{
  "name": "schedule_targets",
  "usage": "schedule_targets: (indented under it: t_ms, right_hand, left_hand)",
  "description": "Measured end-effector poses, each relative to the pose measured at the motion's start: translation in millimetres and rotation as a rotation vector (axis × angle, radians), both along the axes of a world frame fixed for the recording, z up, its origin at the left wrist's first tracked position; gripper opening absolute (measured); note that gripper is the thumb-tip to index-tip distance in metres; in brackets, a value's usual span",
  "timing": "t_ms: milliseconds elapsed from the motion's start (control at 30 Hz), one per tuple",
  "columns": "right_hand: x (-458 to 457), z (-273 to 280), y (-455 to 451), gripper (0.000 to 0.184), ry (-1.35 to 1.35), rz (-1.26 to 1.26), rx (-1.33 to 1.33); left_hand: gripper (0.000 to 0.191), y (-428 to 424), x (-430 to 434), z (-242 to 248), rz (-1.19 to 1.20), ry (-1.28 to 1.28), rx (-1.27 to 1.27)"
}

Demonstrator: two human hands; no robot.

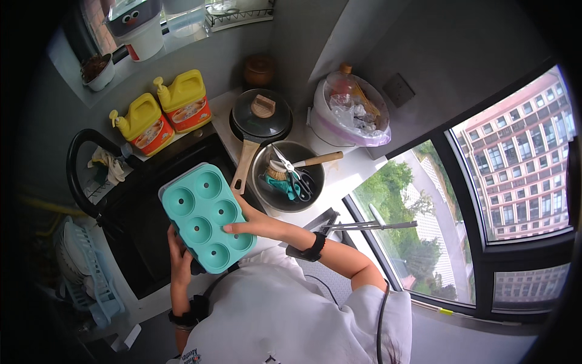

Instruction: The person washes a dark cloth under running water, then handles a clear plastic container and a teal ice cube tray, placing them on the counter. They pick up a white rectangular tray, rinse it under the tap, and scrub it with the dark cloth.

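Note:
A teal ice-ball mould (207,218) with several round hollows, each with a small hole at its bottom, is held up over the near side of the black sink (136,255). My right hand (254,223) grips its right edge, the thumb lying on top by a lower hollow. At its lower left, my left hand (180,261) supports the mould, with part of the fingers hidden beneath it. A paler layer shows along the mould's far left edge. Beyond the left side of the mould arches a black faucet (75,168).
Two yellow detergent jugs (184,100) stand behind the sink. To the right are a lidded pan (261,113), a steel bowl (309,159) holding scissors and a brush, and a lined trash bucket (320,132). A blue dish rack (97,284) sits at left; a window (423,227) is at right.

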State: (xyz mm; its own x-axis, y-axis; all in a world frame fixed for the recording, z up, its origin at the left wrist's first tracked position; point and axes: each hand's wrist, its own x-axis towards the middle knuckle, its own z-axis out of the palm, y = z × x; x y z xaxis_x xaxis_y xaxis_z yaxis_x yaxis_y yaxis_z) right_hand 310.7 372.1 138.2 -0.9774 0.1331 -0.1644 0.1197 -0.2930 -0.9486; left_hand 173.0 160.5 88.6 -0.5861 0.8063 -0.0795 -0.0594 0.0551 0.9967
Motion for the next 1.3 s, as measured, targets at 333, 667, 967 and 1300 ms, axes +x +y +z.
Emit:
schedule_targets:
  t_ms: [333, 667, 967, 1300]
  right_hand:
    - [49, -17, 19, 0.089, 0.060, -0.194, -0.331]
    - [127, -49, 40, 0.074, 0.135, -0.585, -0.721]
    - [244, -99, 77, 0.055, 0.303, -1.367, -0.555]
    - [268, -199, 172, 0.044, 0.245, -1.435, -0.618]
  left_hand:
    - [0.080, 50, 13, 38, -0.224, -0.007, -0.025]
    - [0.067, 78, 11, 44, -0.283, 0.009, 0.001]
    - [0.053, 46, -15, 26, -0.055, 0.147, -0.086]
    - [0.052, 39, -24, 28, 0.055, 0.103, -0.133]
